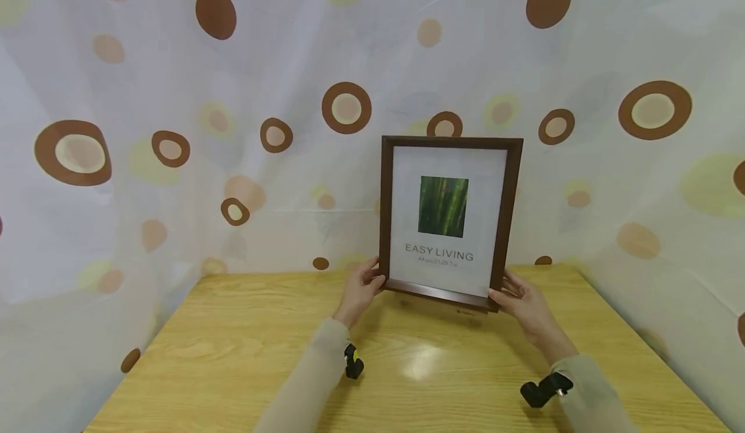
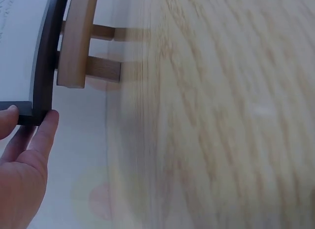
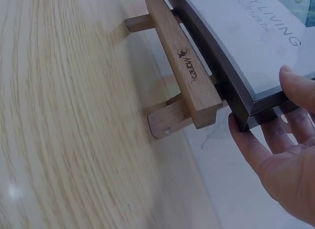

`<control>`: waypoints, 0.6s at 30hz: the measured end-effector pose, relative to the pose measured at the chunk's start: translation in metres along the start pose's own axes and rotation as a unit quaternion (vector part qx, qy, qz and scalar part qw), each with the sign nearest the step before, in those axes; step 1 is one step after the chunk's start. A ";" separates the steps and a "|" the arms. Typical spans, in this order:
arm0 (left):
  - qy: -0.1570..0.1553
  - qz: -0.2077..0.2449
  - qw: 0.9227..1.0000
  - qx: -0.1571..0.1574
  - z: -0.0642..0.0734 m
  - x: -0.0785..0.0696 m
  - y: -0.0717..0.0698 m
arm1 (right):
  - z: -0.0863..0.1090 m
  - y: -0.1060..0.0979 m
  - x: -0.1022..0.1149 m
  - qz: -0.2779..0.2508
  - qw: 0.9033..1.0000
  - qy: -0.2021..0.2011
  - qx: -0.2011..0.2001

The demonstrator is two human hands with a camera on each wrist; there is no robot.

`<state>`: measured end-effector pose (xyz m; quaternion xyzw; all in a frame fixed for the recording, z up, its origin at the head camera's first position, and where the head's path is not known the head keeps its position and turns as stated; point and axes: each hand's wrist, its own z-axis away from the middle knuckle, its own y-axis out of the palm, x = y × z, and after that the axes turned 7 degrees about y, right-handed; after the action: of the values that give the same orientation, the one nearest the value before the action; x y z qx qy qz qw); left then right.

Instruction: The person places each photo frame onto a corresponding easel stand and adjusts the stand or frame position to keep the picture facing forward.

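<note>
You have a brown picture frame [image 1: 449, 221] between your two hands, held close to upright toward the back of the pale wood-grain tabletop [image 1: 250, 355], and its lower edge slopes down toward your right in the head view. Your left hand [image 1: 359, 292] is partly closed on the lower left corner — thumb at the front face, fingers round the outside and behind. Your right hand [image 1: 528, 307] pinches the lower right corner in much the same way, its thumb on the front edge and its other fingers bent beneath and behind. The front faces you, showing a small green picture [image 1: 443, 207] above the grey lettering [image 1: 439, 253] "EASY LIVING"; the smaller line below it is hard to read. Just by the frame's lower edge is a wooden stand [image 3: 184, 76] with a dark printed logo [image 3: 187, 64] on its bar and short feet [image 3: 170, 119] reaching forward along the tabletop. You can see the bar close beside the frame from both wrists, but whether the two touch I cannot tell. Behind everything hangs a white curtain [image 1: 279, 181] with brown, peach and yellow rounds. A black mount sits at each wrist — one on the left sleeve [image 1: 311, 375], one on the right sleeve [image 1: 596, 391].
</note>
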<state>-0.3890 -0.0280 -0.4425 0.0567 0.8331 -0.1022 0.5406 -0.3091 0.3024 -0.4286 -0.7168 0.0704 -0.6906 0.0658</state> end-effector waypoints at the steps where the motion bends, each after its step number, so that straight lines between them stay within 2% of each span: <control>1: 0.001 -0.001 1.000 0.001 0.000 0.001 0.001 | 0.000 -0.001 -0.001 0.001 1.000 0.003 0.000; 12: 0.004 -0.036 0.999 0.023 -0.004 0.002 0.009 | -0.001 -0.006 -0.008 0.010 1.000 0.014 -0.010; 15: -0.016 -0.064 0.997 0.029 -0.006 0.003 0.011 | -0.002 -0.006 -0.011 0.014 1.000 0.013 -0.013; 18: -0.045 -0.051 0.997 0.043 -0.007 0.008 0.013 | -0.001 -0.005 -0.015 0.047 0.999 0.014 -0.008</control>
<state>-0.3957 -0.0144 -0.4490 0.0321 0.8047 -0.1677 0.5685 -0.3108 0.3105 -0.4425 -0.7037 0.1109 -0.6958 0.0917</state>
